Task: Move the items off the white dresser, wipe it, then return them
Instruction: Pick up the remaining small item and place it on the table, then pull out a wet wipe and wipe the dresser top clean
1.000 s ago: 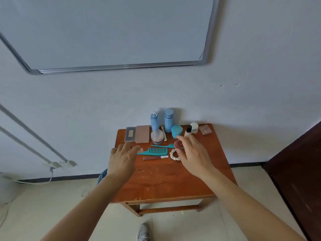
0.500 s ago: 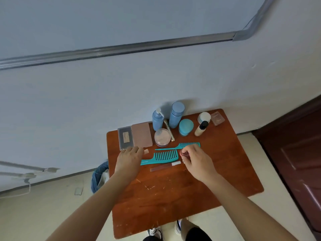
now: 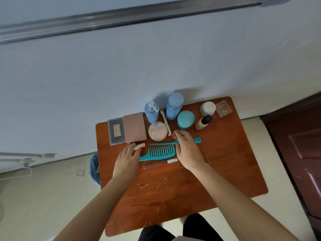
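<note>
**Both hands hold small items on a crowded bench**

The left hand (image 3: 127, 162) reaches in over the brown bench (image 3: 173, 190). Its fingers (image 3: 133, 148) are bent and pinch the near end of a short pink stick (image 3: 141, 145), which lies just in front of the pink case (image 3: 135, 127) and left of the wide comb (image 3: 159, 153). The thumb is hidden.

The right hand (image 3: 188, 153) lies across the tail comb (image 3: 197, 140). Its fingers (image 3: 182, 136) are curled round a small red pot (image 3: 175, 134), which it holds low between the round pink jar (image 3: 157, 131) and the teal jar (image 3: 185, 119). I cannot tell whether the pot touches the wood.

The other items stand or lie along the far edge by the wall. From the left these are a grey case (image 3: 116, 131), the pink case, a pump bottle (image 3: 152, 112), a gold tube (image 3: 165, 123), a tall blue bottle (image 3: 174, 106), a white jar (image 3: 208, 108) and a clear compact (image 3: 223, 108). A black-capped bottle (image 3: 203, 122) leans just in front of the white jar. A gloss tube (image 3: 160, 163) lies nearest the person, just below the wide comb.

A blue bin (image 3: 94, 169) sits on the floor at the bench's left edge, and a dark door (image 3: 298, 153) is at the right.
</note>
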